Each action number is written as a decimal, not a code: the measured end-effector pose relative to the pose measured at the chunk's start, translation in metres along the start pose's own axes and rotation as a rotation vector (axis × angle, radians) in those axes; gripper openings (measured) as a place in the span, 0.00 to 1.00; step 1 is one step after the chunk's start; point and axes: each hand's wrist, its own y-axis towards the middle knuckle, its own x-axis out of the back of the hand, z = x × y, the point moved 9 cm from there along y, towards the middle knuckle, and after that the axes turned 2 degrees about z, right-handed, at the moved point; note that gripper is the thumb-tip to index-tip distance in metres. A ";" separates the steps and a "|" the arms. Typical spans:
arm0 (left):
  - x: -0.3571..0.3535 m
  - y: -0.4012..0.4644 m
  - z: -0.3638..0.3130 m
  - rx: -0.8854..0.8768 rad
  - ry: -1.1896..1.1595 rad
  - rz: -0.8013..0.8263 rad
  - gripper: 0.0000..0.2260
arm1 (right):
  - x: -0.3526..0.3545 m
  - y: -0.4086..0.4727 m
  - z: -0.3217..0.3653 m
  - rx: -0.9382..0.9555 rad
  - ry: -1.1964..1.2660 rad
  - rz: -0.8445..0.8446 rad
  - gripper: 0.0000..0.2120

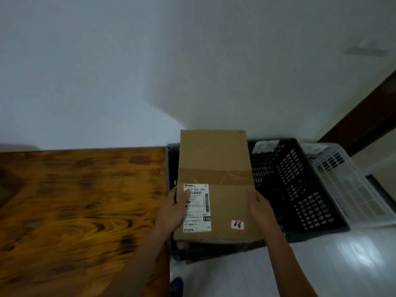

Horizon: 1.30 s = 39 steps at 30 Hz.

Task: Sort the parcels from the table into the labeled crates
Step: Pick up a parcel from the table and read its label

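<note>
A: Over the dark crate beside the table, the left hand (171, 209) is gripping the near left edge of a flat brown cardboard parcel (215, 185), thumb (184, 197) lying across the top and pressing on the white printed shipping label (198, 207).

B: And the right hand (260, 207) is mirroring it, clamping the near right edge, thumb on the top face, the other fingers curling out of sight underneath.

A: So both hands are holding that parcel, one on each side. It is sitting roughly level, long side pointing away from the person.

B: A strip of clear brown packing tape (216, 175) is running across its middle, and a small red-bordered sticker (237, 224) is showing near the right hand.

A: Beneath it, the black perforated plastic crate (300, 185) is lying partly hidden; whether the parcel is touching its rim, I cannot tell.

B: Something flat and dark is showing inside the crate just under the parcel's near edge, too dim to identify.

A: Just beyond on the right, a translucent white slotted plastic crate (347, 185) is standing against the black one.

B: To the left, the varnished wooden table with strong dark grain (81, 200) is filling the view, its right edge just beside the black crate.

A: Pale glossy floor (342, 264) is spreading below, with a plain white wall (192, 61) behind it all.
</note>
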 end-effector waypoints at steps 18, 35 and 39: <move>-0.056 0.104 0.092 0.175 0.508 -0.085 0.37 | -0.068 0.160 -0.066 -0.089 -0.153 0.221 0.21; -0.089 0.171 0.193 0.241 0.947 0.109 0.58 | -0.137 0.248 -0.131 -0.101 -0.144 0.120 0.21; -0.106 0.168 0.190 0.094 1.242 0.229 0.57 | -0.145 0.250 -0.135 -0.093 -0.177 0.116 0.21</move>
